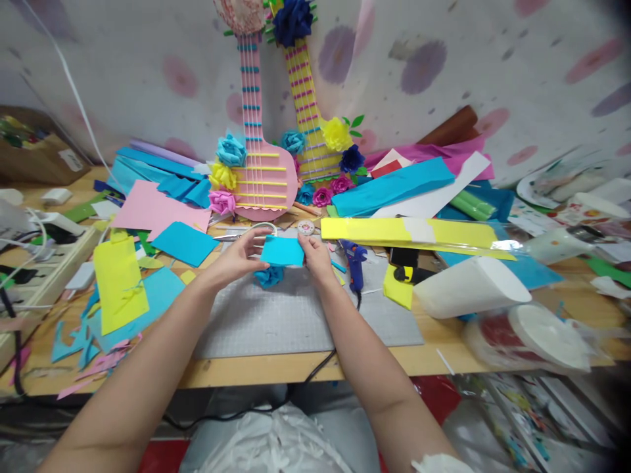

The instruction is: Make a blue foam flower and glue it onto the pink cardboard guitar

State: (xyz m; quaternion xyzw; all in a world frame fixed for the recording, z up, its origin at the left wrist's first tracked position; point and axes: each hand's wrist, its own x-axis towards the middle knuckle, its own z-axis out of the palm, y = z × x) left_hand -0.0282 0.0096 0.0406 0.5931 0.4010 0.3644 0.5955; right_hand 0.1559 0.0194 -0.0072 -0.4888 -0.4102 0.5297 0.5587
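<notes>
Both hands hold a small blue foam sheet piece [282, 251] above a grey cutting mat [276, 318]. My left hand [240, 256] pinches its left edge, fingers closed on it. My right hand [315, 257] grips its right edge. A blue foam rose [269, 276] lies on the mat just under the piece. A blue glue gun [355, 261] rests to the right of my right hand. Scissors [246, 233] lie just beyond my left hand.
Two foam guitars, pink [261, 177] and yellow [310, 125], lean on the wall with foam flowers. Coloured foam sheets litter the wooden table, with a long yellow strip [409, 233] at right. White rolled paper [468, 286] and plastic-wrapped items sit right; a power strip [44, 259] left.
</notes>
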